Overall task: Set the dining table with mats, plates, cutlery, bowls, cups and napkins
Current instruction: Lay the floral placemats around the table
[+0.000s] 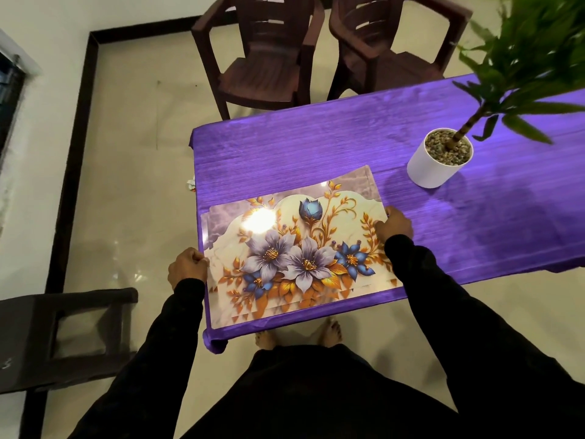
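Observation:
A stack of glossy floral mats [294,248] lies at the near left corner of the table, which is covered with a purple cloth [316,147]. The mats are slightly fanned, so edges of lower ones show at the back and front. My left hand [187,268] pinches the stack's left edge with curled fingers. My right hand [394,226] grips the right edge of the top mat, fingers curled over it. No plates, cutlery, bowls, cups or napkins are in view.
A white pot with a green plant [438,161] stands on the table right of the mats. Two brown plastic chairs [266,58] [389,49] stand on the far side, and another dark chair [72,334] is at my left. My bare feet show under the table edge.

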